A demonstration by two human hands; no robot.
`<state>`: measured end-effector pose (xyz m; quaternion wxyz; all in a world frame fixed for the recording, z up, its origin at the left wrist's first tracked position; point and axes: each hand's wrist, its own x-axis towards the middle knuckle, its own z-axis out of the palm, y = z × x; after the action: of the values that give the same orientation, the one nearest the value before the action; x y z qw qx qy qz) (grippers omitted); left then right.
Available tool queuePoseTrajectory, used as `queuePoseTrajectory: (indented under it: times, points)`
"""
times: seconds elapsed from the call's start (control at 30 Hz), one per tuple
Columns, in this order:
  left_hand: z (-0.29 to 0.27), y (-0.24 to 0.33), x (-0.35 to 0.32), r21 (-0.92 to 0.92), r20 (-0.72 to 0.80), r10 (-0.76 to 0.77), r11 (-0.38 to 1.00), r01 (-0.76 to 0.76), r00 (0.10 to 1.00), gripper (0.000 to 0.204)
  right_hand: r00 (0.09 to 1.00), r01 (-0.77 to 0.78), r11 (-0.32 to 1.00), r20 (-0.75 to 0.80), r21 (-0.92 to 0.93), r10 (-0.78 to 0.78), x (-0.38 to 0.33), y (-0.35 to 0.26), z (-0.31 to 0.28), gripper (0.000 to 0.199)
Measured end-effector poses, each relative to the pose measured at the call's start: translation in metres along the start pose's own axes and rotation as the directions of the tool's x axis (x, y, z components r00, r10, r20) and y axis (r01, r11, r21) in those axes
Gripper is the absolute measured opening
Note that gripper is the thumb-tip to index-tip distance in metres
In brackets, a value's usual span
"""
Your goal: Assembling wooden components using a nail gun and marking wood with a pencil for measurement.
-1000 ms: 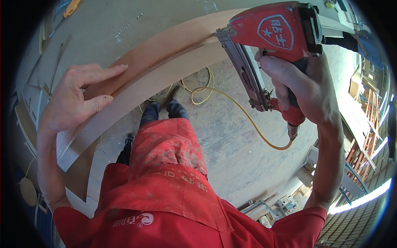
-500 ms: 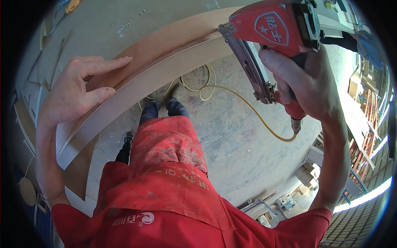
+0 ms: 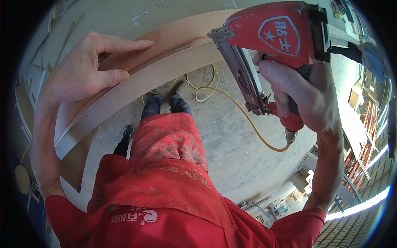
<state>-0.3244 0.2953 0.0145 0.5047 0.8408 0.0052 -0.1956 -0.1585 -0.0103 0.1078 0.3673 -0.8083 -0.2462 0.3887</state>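
A red nail gun (image 3: 273, 31) is gripped in my right hand (image 3: 304, 84), fingers wrapped round its handle. Its metal nose meets the upper edge of a curved wooden board (image 3: 169, 62), which arches across the view. Whether the nose presses on the wood or hovers just over it, I cannot tell. My left hand (image 3: 89, 68) holds the board farther left, thumb and forefinger spread over its edge and brown upper face; the other fingers are mostly hidden. A yellow air hose (image 3: 248, 120) runs from the fitting under the gun's handle.
The hose lies looped on the concrete floor (image 3: 231, 153) by my feet. Behind my left side shows another person's dark leg and shoe (image 3: 127, 134). Stacked reddish lengths (image 3: 366, 128) and cardboard boxes (image 3: 302, 182) stand at the right. Wood strips lie at the far left.
My left hand has slid farther along the board, toward the gun. The nail gun has shifted slightly left and nearer, its nose at a different spot on the board's edge.
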Motion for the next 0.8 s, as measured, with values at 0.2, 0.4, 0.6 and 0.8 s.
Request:
queuePoseTrajectory:
  times: [0.2, 0.4, 0.6, 0.8]
  points:
    - [0.001, 0.002, 0.000, 0.003, 0.003, 0.015, 1.000, -0.015, 1.000, 0.060, 0.999, 0.039, 0.997, 0.029, -0.065, -0.037, 0.004, 0.003, 0.001, 0.028]
    - [0.000, -0.001, 0.001, 0.029, 0.000, 0.019, 0.999, -0.019, 1.000, 0.060, 0.998, -0.043, 0.999, 0.040, -0.025, 0.044, 0.003, 0.005, 0.000, 0.026]
    - [0.006, 0.007, 0.002, -0.015, -0.038, 0.010, 1.000, -0.011, 0.999, 0.059, 0.998, -0.025, 0.995, 0.053, -0.097, 0.030, 0.001, -0.002, 0.002, 0.020]
    - [0.010, -0.008, -0.063, 0.110, -0.204, -0.041, 0.992, 0.065, 0.978, 0.056, 1.000, -0.024, 0.980, -0.024, -0.199, 0.019, -0.006, -0.009, 0.013, 0.020]
